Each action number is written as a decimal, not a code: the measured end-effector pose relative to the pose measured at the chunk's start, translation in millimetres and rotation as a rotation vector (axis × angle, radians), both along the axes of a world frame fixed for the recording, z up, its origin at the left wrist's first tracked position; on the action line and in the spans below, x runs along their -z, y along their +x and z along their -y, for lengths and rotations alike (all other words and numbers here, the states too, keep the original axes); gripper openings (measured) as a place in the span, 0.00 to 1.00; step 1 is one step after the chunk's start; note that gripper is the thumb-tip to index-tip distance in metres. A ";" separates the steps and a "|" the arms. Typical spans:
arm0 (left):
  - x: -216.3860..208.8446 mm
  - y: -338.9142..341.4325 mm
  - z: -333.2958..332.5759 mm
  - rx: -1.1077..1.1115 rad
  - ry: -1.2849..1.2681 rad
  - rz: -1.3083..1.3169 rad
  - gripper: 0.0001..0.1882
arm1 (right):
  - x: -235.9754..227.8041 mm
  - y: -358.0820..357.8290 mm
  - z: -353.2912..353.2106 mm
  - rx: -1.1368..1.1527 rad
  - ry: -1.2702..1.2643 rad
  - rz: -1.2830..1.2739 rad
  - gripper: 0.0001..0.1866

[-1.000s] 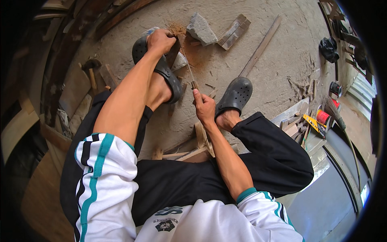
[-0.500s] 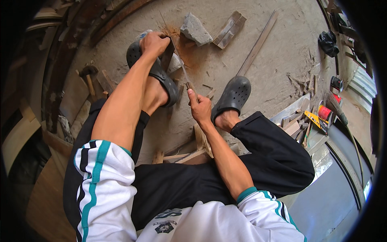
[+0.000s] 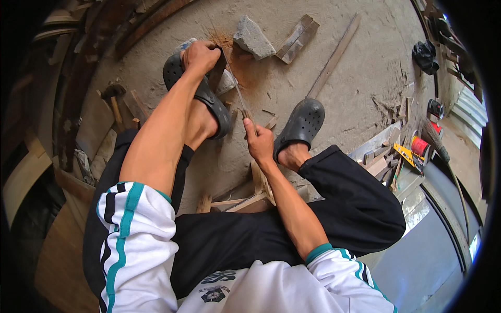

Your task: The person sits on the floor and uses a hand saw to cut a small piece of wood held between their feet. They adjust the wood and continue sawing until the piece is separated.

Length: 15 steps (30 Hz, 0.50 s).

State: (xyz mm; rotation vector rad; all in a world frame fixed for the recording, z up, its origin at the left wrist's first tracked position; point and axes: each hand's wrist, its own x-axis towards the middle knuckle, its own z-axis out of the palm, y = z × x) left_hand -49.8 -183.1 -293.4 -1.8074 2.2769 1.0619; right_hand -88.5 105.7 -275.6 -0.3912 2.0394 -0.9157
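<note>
My right hand [image 3: 259, 142] is closed round the wooden handle of a handsaw [image 3: 238, 89]. Its thin blade runs up and away to the left, past a dark piece of wood [image 3: 216, 74]. That piece is gripped by my closed left hand [image 3: 201, 56], beside my left foot in a dark clog [image 3: 214, 107]; the foot and hand partly hide it. Reddish sawdust [image 3: 245, 75] lies on the ground around the blade. My right foot, in the other clog [image 3: 307, 120], rests to the right of the saw handle.
Beyond the saw lie a grey concrete chunk [image 3: 253, 37] and a short wood block [image 3: 298, 38]. A long wood strip [image 3: 336, 55] stretches away from my right foot. A hammer [image 3: 115, 101] sits at left. Wood scraps, cans and a yellow-handled tool [image 3: 408, 157] crowd the right side.
My right hand and the saw have come slightly back toward me. The left hand stays in place on the piece of wood.
</note>
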 end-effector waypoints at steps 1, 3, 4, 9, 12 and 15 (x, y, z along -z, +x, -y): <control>2.2 -0.2 0.9 0.002 -0.016 0.009 0.19 | 0.5 2.7 -9.7 -0.005 0.021 0.000 0.33; 7.7 1.9 0.2 0.004 -0.049 0.031 0.18 | 0.4 2.7 -11.6 -0.014 0.034 0.001 0.33; 10.7 3.5 3.0 0.006 -0.054 0.020 0.18 | -2.5 1.4 -7.0 -0.018 0.028 0.002 0.33; 0.9 1.9 2.5 0.061 -0.019 0.020 0.20 | -9.8 -4.3 14.0 0.043 0.011 0.071 0.34; 11.4 6.7 1.6 0.087 -0.110 0.009 0.20 | -0.9 -0.6 -5.4 0.021 0.025 0.074 0.34; 12.2 3.9 1.2 0.027 -0.069 0.010 0.18 | 0.0 -1.7 -10.6 -0.005 0.035 0.054 0.34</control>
